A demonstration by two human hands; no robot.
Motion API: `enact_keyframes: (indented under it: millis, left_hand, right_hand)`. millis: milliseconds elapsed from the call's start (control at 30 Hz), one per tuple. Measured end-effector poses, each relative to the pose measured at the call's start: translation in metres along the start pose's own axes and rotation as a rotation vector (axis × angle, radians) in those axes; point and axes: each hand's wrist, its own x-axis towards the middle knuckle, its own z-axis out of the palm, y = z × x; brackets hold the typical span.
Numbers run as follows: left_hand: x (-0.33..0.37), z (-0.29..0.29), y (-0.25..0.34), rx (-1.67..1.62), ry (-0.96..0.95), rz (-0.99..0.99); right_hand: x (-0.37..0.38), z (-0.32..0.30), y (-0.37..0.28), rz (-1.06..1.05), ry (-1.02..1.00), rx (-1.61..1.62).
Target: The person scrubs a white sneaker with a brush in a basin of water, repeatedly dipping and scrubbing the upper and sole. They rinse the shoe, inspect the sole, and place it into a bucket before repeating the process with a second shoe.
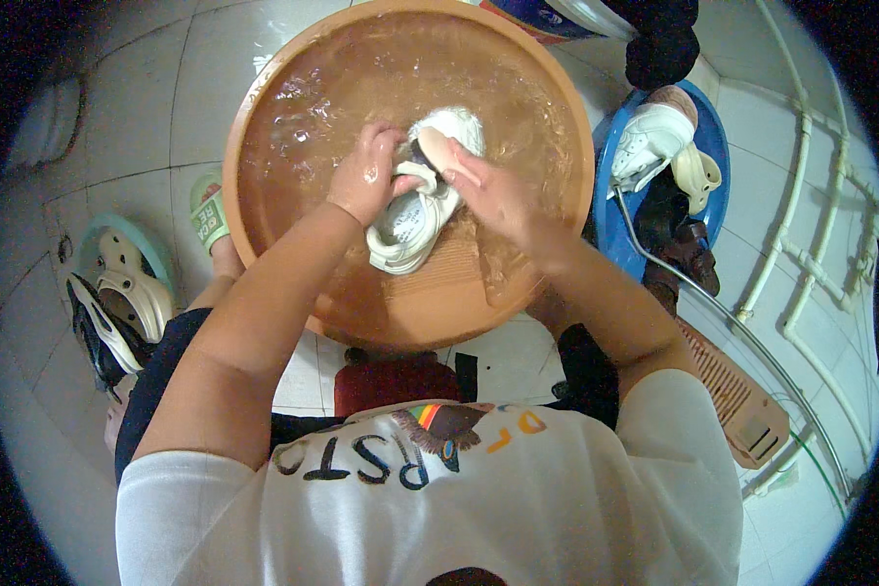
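A white lace-up shoe (405, 234) lies tilted in the water of a round orange basin (584, 166), across the upper end of the ribbed slope (435, 293) moulded into it. My left hand (366, 176) is closed on the shoe's left side, near its tongue. In my right hand (493, 195) is a beige oval-backed brush (438, 149), held over the shoe's front part. The brush's bristles are hidden beneath its back. Cloudy brownish water surrounds the shoe, with light ripples.
On the right, a blue tub (718, 137) holds a white sneaker (649, 142), a beige clog (693, 181) and dark shoes. Nearby are a curved metal rod (752, 332), a brown slatted board (742, 400) and wall pipes (796, 186). Clogs (132, 293) sit left in a teal basin.
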Motion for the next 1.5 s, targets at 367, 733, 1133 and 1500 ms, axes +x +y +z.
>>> enact_keyframes:
  millis: [367, 733, 1133, 1500]
  left_hand:
    - [0.001, 0.01, -0.002, -0.142, -0.155, -0.547]
    - [0.0, -0.006, -0.008, 0.147, -0.041, -0.109]
    - [0.019, 0.001, 0.002, -0.78, -0.18, -0.684]
    - [0.032, -0.012, -0.007, -1.735, 0.359, -1.387]
  right_hand:
    - [-0.016, 0.038, -0.002, -0.101, 0.045, -0.047]
    - [0.03, -0.016, 0.033, 0.143, 0.449, -0.037]
    - [0.007, 0.017, 0.016, -0.257, 0.275, 0.046]
    - [0.019, 0.044, -0.026, -0.051, 0.396, -0.299]
